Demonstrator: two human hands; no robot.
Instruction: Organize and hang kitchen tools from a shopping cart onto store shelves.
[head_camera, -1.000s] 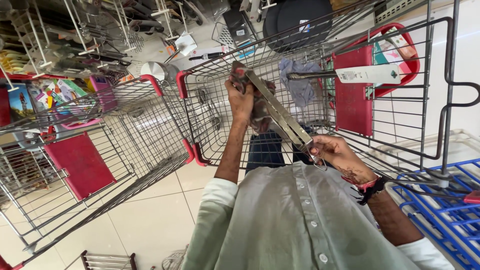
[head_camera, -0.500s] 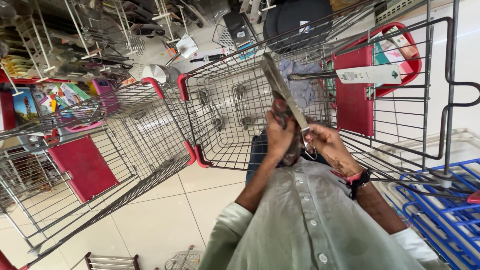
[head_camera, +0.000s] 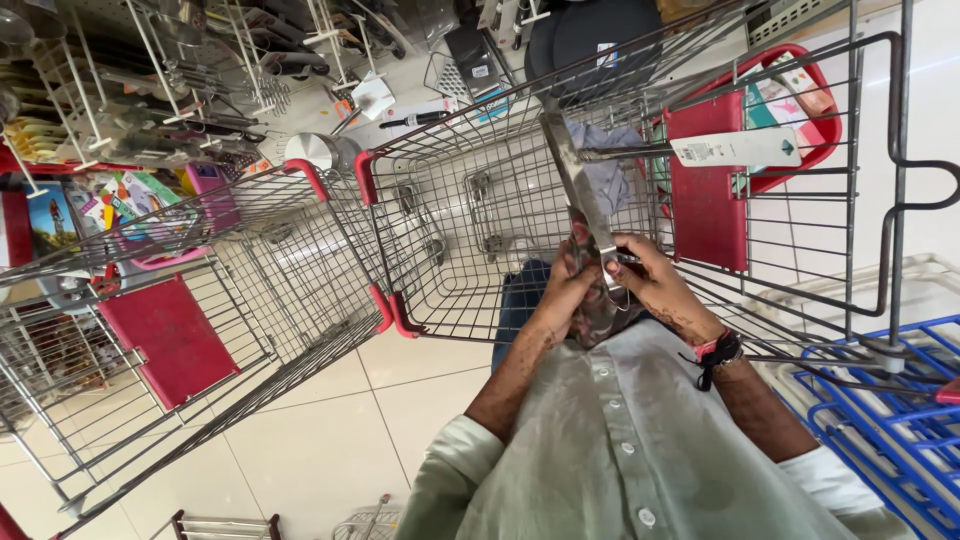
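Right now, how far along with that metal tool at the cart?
Done: the long flat metal tool is out, held over the wire cart. In hand: left hand and right hand grip its lower end, with a cloth. Left: the cart basket looks bare.

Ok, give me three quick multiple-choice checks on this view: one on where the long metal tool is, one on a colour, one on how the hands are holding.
1. Where is the long metal tool?
A. Lying on the floor tiles
B. Held up over the wire cart in front of the person
C. Hanging on the wall rack

2. What colour is the cart's fold-down seat flap?
A. Red
B. Green
C. Black

3. How do the hands hold it?
A. Only one hand grips
B. Neither hand touches it
C. Both hands are closed around its lower end

Answers: 1 B, the tool rises from the hands over the wire cart. 2 A, the flap is plainly red. 3 C, the left hand and right hand meet at its base, along with a dark cloth.
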